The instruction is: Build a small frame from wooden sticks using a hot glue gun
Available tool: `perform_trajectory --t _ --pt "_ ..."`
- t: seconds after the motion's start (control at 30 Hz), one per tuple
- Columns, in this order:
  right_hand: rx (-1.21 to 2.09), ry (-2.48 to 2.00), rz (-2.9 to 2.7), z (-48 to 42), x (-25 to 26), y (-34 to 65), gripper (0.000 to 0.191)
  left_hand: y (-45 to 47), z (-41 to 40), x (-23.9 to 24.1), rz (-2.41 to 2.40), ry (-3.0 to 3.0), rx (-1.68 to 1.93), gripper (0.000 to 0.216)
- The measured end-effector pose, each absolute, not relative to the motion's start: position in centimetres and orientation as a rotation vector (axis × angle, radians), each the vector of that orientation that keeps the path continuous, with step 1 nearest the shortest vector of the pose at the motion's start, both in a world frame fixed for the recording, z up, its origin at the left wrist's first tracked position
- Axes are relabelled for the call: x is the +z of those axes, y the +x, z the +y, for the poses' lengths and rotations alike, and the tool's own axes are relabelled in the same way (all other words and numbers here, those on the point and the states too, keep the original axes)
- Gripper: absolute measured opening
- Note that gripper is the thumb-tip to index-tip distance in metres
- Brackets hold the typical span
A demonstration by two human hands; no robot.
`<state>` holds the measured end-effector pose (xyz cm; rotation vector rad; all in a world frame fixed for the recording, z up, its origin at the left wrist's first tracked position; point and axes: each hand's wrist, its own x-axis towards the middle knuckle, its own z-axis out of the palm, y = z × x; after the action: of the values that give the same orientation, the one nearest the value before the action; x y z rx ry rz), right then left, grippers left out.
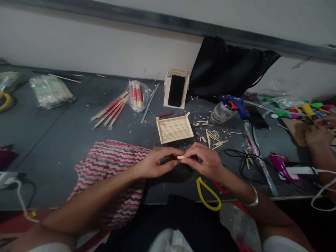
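Short pale wooden stick pieces [181, 157] are pinched between the fingertips of both hands over the front of the table. My left hand [159, 161] grips them from the left with thumb and fingers. My right hand [203, 159], with a bangle on its wrist, grips them from the right. Just beyond the hands lies a shallow tray built of thin wooden sticks [175, 130], with a raised edge. To its right are cut stick pieces [214, 137] and small scraps. Yellow-handled scissors [208, 196], partly hidden, lie by the table's front edge under my right forearm.
A blue glue gun [236, 105] rests on a clear plastic cup [222, 113]. A phone [176, 91] leans on a stick-built stand. Bundled sticks [137, 95], a striped cloth [112, 161] and black cables [236, 154] lie around. At far right another person's hands [320, 133] work.
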<state>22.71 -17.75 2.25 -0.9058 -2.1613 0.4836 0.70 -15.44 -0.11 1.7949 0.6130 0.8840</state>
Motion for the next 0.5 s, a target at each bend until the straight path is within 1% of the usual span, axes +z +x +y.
perform_trajectory --t 0.07,0.13,0.23,0.27,0.33,0.4,0.43,0.47,0.5 --pt "0.439 -0.841 -2.212 -17.7 1.9 22.6 0.022 0.7 -15.3 -0.1 0.599 1.657 0.817 0.018" --pt "0.449 -0.770 -2.241 -17.8 2.0 22.5 0.021 0.7 -15.2 0.0 0.579 1.505 0.706 0.026" --pt "0.496 -0.734 -2.282 -17.8 3.8 23.3 0.017 0.7 -15.0 0.0 0.545 1.355 0.597 0.033" --pt "0.442 -0.784 -2.252 -17.6 4.7 24.1 0.019 0.7 -14.9 0.1 0.539 1.324 0.588 0.033" --pt "0.175 -1.035 -1.923 -16.5 6.8 26.6 0.018 0.6 -14.8 0.0 0.531 1.276 0.603 0.032" --pt "-0.212 -1.290 -1.430 -14.4 8.8 29.8 0.018 0.5 -14.7 0.0 0.525 1.242 0.629 0.032" --pt "-0.338 -1.413 -1.281 -13.2 9.5 31.6 0.015 0.4 -14.6 0.0 0.523 1.229 0.646 0.032" --pt "-0.422 -1.569 -1.202 -11.9 10.0 33.2 0.005 0.3 -14.5 -0.1 0.524 1.217 0.666 0.033" --pt "-0.426 -1.726 -1.154 -10.7 10.2 34.7 0.007 0.3 -14.4 -0.1 0.527 1.207 0.687 0.033"
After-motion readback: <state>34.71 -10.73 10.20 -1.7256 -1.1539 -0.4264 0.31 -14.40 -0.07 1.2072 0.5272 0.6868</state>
